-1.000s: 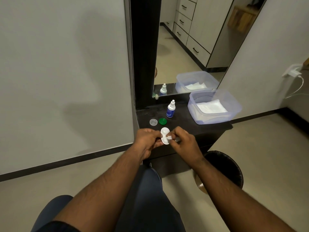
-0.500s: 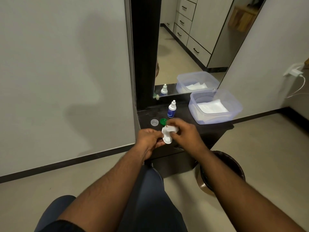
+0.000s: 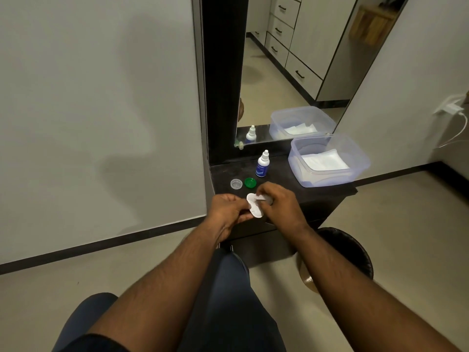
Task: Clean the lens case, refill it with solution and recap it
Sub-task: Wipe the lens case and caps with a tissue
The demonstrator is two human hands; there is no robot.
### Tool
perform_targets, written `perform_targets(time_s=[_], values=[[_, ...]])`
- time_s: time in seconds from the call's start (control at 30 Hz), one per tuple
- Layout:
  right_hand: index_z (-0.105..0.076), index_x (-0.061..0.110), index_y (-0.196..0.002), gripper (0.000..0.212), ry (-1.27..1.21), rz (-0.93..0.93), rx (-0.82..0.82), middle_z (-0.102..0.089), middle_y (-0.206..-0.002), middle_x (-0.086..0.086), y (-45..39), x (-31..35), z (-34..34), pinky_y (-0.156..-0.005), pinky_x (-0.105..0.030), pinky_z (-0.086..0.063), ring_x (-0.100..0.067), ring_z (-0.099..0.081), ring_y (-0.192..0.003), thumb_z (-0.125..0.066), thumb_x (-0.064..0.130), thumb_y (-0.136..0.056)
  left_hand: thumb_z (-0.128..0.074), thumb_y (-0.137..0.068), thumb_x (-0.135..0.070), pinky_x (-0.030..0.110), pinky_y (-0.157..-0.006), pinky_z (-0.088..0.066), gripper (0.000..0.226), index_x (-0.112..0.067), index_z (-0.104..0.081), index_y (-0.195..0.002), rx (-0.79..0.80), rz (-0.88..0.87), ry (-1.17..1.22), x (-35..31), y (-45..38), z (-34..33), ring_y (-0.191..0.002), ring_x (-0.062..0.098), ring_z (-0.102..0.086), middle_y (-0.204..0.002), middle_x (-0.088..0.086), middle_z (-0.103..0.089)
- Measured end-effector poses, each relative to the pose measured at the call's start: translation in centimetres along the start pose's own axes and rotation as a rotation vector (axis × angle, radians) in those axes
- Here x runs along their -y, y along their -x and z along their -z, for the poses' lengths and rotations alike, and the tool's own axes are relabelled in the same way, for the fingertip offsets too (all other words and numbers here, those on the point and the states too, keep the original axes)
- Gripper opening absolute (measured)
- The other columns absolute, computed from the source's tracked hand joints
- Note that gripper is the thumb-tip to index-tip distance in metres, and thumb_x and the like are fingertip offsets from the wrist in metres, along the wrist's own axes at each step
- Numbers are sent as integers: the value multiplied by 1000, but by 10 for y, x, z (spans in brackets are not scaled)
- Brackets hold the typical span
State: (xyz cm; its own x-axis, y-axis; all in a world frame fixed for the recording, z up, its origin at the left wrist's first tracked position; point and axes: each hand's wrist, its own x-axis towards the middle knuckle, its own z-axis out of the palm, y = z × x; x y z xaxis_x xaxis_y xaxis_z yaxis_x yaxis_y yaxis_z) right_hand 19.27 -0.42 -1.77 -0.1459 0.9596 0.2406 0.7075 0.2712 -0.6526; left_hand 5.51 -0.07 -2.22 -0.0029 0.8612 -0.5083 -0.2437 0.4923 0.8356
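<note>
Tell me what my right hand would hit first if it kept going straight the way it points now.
Probably the green cap. The right hand points up-left over the lens case, and that cap lies just beyond its fingertips, with the clear cap further left. Depth is uncertain.

White lens case [image 3: 255, 208]: uncapped, held above desk [image 3: 291, 185] front edge. Clear cap [image 3: 236, 184] and green cap [image 3: 250, 182]: side by side behind it (both off). Solution bottle [image 3: 262, 165]: upright, white-capped, blue label, just beyond green cap.
</note>
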Motion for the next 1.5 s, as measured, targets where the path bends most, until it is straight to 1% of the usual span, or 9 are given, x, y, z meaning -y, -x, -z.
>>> perform_targets(time_s=[0.17, 0.3, 0.6, 0.8, 0.93, 1.17, 1.27, 1.37, 1.5], values=[[-53, 18, -90, 20, -5, 38, 40, -60, -85, -2, 2, 8, 1, -65, -20, -42, -15, -55, -76, -67, 7, -81, -66, -80, 7, 32, -63, -61, 6, 7, -61, -83, 2, -14, -5, 1, 1, 0, -75, 28, -70, -88, 23, -67], [-43, 21, -84, 29, -19, 5, 47, -58, -84, -1, 1, 12, 0, -63, -18, -41, -16, -54, -74, -67, 4, -79, -65, -81, 7, 30, -62, -61, 3, 8, -62, -80, 4, -34, -13, 3, 1, 0, -74, 26, -69, -84, 22, -67], [-43, 23, -86, 28, 47, 38, 122, -58, -89, -8, -3, 8, 4, -65, -28, -46, -20, -55, -77, -65, 7, -80, -69, -79, 5, 30, -64, -61, 11, 4, -61, -71, 11, -64, -13, 7, 0, 1, -66, 22, -69, -74, 17, -65], [-51, 17, -97, 20, 131, 126, 173, -52, -91, -1, 1, 8, 2, -64, -15, -37, -14, -51, -78, -63, 11, -83, -67, -80, 5, 25, -60, -60, 7, 7, -62, -76, 27, -47, -7, 4, 2, 3, -65, 21, -68, -75, 17, -65], [-52, 15, -103, 21, 217, 170, 190, -52, -97, -5, 1, 11, 4, -69, -20, -38, -13, -49, -81, -62, 16, -85, -67, -81, 4, 24, -58, -59, 6, 7, -63, -78, 31, -32, -3, 3, 3, 3, -68, 21, -69, -77, 17, -67], [-44, 21, -101, 22, 140, 95, 170, -54, -94, -5, 4, 11, 2, -61, -13, -36, -15, -52, -79, -59, 14, -86, -68, -79, 5, 24, -55, -58, 9, 10, -63, -86, 22, -38, 21, 2, 5, 2, -68, 23, -68, -77, 19, -65], [-40, 22, -98, 26, -7, 27, 152, -56, -95, -4, 7, 6, 5, -65, -22, -43, -18, -55, -83, -57, 7, -84, -64, -80, 11, 26, -56, -60, 6, 10, -62, -85, 9, -48, 28, 1, 5, 0, -68, 25, -67, -78, 21, -65], [-40, 20, -95, 28, 88, 3, 121, -58, -92, -8, 5, -5, 15, -69, -36, -47, -25, -56, -83, -56, 2, -81, -63, -79, 13, 26, -56, -60, 5, 9, -60, -80, -9, -45, 15, 2, 3, 0, -68, 25, -67, -78, 19, -65], [-43, 18, -89, 25, -8, -20, -50, -61, -90, -5, 2, -9, 27, -68, -26, -48, -19, -59, -82, -60, 1, -83, -65, -79, 11, 25, -55, -59, 6, 8, -61, -83, -23, -13, -17, 2, 2, -1, -71, 23, -67, -80, 17, -65]])
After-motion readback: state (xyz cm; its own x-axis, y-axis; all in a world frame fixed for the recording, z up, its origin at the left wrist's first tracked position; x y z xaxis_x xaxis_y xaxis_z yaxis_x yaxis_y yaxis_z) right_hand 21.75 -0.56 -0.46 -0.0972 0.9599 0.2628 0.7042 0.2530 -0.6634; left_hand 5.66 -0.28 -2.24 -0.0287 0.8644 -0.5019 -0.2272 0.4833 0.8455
